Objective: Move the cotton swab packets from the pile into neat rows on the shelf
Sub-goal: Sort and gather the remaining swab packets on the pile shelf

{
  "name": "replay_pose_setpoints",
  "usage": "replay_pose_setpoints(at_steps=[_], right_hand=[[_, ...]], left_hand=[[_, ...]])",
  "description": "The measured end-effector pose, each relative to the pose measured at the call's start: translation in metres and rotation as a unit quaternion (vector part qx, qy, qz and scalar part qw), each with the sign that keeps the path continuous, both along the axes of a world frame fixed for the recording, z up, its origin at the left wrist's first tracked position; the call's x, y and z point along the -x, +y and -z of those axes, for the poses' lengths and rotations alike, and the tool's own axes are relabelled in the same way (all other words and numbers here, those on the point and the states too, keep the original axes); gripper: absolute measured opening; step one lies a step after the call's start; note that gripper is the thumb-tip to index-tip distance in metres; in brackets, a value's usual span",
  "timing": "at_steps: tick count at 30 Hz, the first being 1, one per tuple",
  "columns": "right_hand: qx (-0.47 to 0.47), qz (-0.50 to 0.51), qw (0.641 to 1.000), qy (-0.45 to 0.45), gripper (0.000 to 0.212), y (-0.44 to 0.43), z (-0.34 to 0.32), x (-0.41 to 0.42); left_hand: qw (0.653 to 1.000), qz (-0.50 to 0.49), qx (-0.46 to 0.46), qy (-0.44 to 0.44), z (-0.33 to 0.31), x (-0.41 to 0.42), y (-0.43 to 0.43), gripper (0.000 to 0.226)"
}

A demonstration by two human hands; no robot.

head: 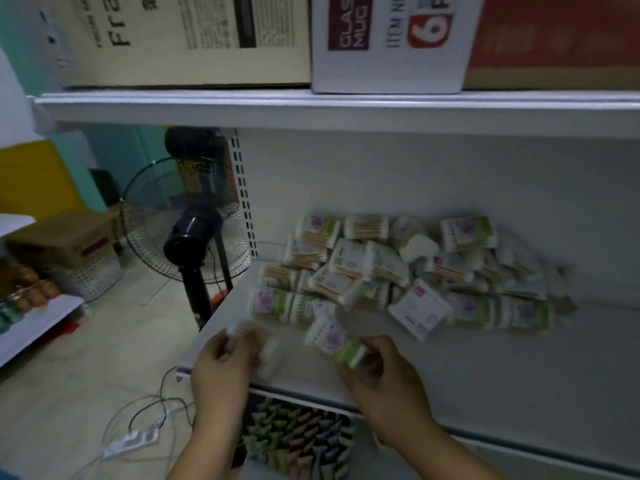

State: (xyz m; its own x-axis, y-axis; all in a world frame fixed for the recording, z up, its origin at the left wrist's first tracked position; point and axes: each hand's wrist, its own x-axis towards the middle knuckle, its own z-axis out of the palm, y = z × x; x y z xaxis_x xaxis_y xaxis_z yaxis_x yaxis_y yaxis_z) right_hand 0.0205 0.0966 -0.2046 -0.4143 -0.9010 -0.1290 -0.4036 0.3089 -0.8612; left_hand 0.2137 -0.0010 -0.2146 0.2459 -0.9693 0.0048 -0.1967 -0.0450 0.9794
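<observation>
Right hand [384,372] pinches a green packet [334,342] over the shelf [485,368]; left hand [221,362] curls round a white packet [239,336] (badly blurred); pile [398,271] behind, partly shadowed.

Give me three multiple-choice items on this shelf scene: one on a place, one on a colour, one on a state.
1. Where does the pile of packets lie?
A) on the floor
B) on the white shelf
C) inside a carton

2. What colour is the band on the packet in the right hand?
A) red
B) green
C) blue

3. What is the left hand doing?
A) hanging empty
B) lying flat on the shelf
C) holding a blurred white packet

Answers:
1 B: the heap rests on the shelf board, toward its back.
2 B: a green stripe shows on the wrapper near the fingers.
3 C: its fingers curl round the packet above the shelf's front edge.
</observation>
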Motion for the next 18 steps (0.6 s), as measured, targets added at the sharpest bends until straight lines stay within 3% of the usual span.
replay_pose_setpoints(at_steps=[3, 7, 11, 18], right_hand=[[0.035, 0.057, 0.987, -0.149, 0.035, 0.015, -0.006, -0.002], [0.074, 0.080, 0.946, -0.306, 0.051, 0.027, -0.029, 0.000], [0.165, 0.115, 0.912, -0.358, 0.033, 0.085, -0.051, 0.054], [0.329, 0.185, 0.840, -0.389, 0.016, 0.263, -0.054, 0.179]], left_hand=[[0.994, -0.024, -0.003, 0.105, 0.004, 0.006, 0.014, 0.022], [0.988, 0.081, -0.014, 0.133, -0.001, 0.061, 0.055, 0.017], [0.969, 0.143, -0.003, 0.200, -0.018, 0.131, 0.118, 0.015], [0.838, 0.402, -0.083, 0.359, -0.050, 0.264, 0.262, 0.049]])
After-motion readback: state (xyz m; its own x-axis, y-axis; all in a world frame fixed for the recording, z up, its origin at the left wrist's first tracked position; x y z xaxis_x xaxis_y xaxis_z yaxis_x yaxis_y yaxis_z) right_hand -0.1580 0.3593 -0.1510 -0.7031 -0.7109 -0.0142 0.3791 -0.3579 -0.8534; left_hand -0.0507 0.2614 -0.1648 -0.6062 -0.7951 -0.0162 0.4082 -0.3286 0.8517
